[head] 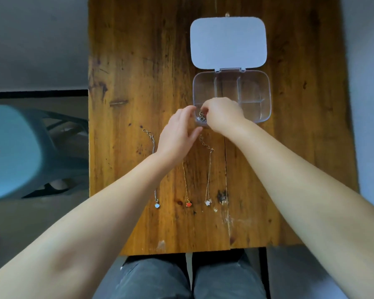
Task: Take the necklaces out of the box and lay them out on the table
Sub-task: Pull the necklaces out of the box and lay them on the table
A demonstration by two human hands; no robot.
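1. Fingertips of the right hand were hidden as they curled into the near-left compartment of the clear box, pinching at a tangled chain too small to read clearly.
2. Left hand hovered just left of that corner, fingers loosely spread, and it covered parts of two chains.
3. Three necklaces lay on the wooden table: blue pendant, red pendant, white flower pendant.
4. Box lid lay open on the far side; other compartments looked empty.
5. Teal stool stood left.
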